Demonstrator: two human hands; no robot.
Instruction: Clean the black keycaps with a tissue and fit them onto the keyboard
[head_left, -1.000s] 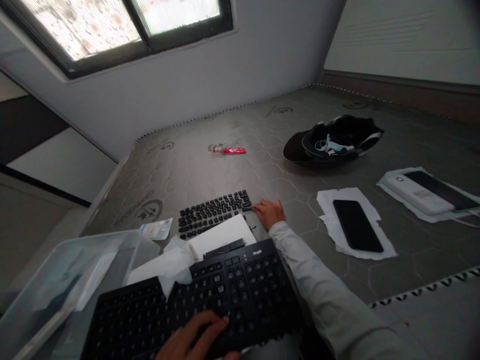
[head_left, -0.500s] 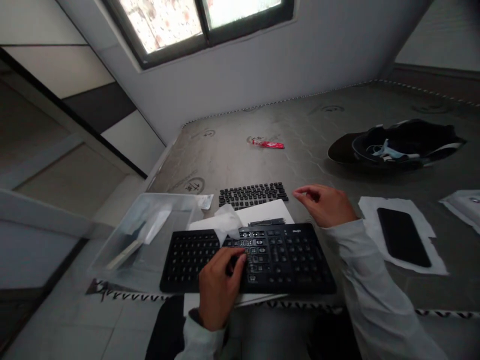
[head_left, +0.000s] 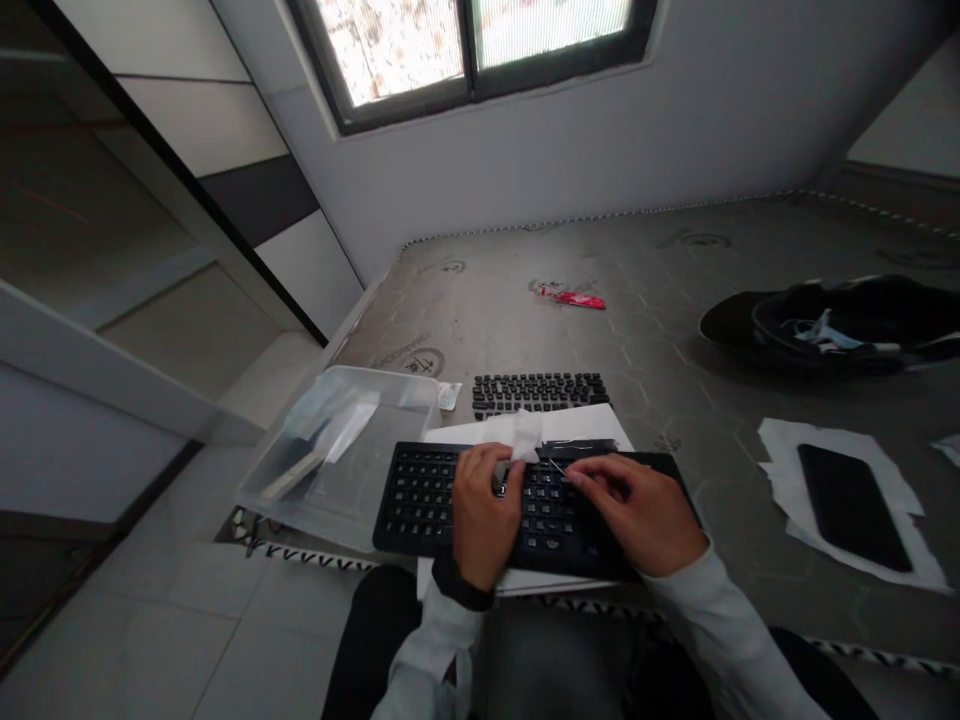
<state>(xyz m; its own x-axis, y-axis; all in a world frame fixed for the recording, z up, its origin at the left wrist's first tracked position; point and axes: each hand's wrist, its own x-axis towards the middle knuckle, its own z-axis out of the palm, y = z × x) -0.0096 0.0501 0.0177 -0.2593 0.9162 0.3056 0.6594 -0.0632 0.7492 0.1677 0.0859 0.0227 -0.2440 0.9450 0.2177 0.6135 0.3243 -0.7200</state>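
Note:
A black keyboard (head_left: 420, 500) with square stubs where keycaps were lies across a white sheet (head_left: 592, 418) at the edge in front of me. My left hand (head_left: 486, 500) is over its middle, fingers bent, thumb and forefinger closed at a crumpled white tissue (head_left: 527, 434). My right hand (head_left: 637, 500) covers part of the right half and pinches a thin metal wire (head_left: 556, 467), its tip pointing left towards the keys. Behind the keyboard, a dark strip with thin metal pieces (head_left: 577, 445) rests on the sheet. Loose keycaps (head_left: 540, 392) stand in rows beyond.
At left is a clear plastic box (head_left: 360, 470) with a pale stick and white paper inside. A red-handled tool (head_left: 577, 299) lies farther back. To the right are a black phone (head_left: 851, 505) on white paper and a dark cap (head_left: 817, 325) holding a mask.
My right hand has come from beside the keyboard to over its right half, with the wire now visible. My left hand has moved up to the tissue. The view has shifted left.

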